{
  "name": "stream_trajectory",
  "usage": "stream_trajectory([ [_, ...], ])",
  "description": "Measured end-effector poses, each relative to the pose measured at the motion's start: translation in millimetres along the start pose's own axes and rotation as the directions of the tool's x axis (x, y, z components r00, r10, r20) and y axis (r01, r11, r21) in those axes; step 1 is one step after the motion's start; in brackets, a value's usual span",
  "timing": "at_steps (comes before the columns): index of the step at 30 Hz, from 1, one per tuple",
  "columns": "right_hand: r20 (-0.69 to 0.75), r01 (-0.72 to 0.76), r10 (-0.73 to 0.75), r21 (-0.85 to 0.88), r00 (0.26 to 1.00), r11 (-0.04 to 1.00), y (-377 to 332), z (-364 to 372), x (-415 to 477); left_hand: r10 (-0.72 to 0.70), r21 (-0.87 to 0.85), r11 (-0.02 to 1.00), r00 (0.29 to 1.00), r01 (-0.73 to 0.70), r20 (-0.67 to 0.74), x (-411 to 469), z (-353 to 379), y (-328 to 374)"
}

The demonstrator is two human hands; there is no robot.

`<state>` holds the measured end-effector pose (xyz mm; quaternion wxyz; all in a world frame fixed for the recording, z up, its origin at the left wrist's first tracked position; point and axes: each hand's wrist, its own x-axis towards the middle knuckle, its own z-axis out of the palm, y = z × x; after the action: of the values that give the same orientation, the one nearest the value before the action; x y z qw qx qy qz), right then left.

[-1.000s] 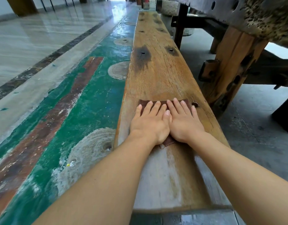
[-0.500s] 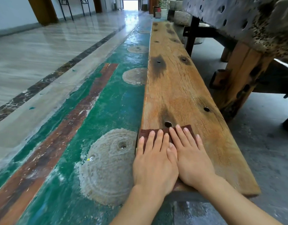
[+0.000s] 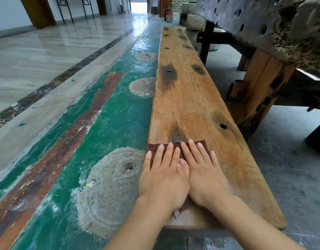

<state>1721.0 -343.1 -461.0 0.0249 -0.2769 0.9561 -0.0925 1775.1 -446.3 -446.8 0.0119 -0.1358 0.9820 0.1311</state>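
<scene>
The sandpaper sheet (image 3: 203,144) lies flat at the near end of the wooden plank (image 3: 188,98), pinned under the left hand (image 3: 162,179) and right hand (image 3: 204,175), both laid side by side with straight fingers, thumbs touching. A second ago it was farther up, level with the right-hand hole (image 3: 223,126); it has since been drawn back, and its far edge now creeps over the middle hole. I judge this the turn of a sanding stroke, with the next push going far along the grain, beside the green painted board (image 3: 119,123) on the left.
</scene>
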Motion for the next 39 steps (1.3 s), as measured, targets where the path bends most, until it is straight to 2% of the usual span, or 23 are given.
stream_trajectory([
  [15, 0.061, -0.04, 0.035, 0.079, 0.998, 0.996, 28, -5, 131, -0.075, 0.014, 0.997, 0.988, 0.073, 0.134, 135, -15, -4],
  [26, 0.061, -0.037, 0.034, 0.042, 0.998, 0.998, 55, -15, 226, -0.133, -0.028, 0.99, 0.974, 0.14, 0.185, 239, -21, -1],
  [33, 0.14, 0.004, -0.008, 0.03, 0.99, 1.0, 79, -20, 276, -0.155, -0.039, 0.984, 0.952, 0.171, 0.263, 286, -27, 8],
  [39, 0.137, -0.036, 0.033, 0.019, 0.99, 0.999, 92, -20, 308, -0.123, -0.045, 0.989, 0.953, 0.14, 0.276, 326, -24, 9],
])
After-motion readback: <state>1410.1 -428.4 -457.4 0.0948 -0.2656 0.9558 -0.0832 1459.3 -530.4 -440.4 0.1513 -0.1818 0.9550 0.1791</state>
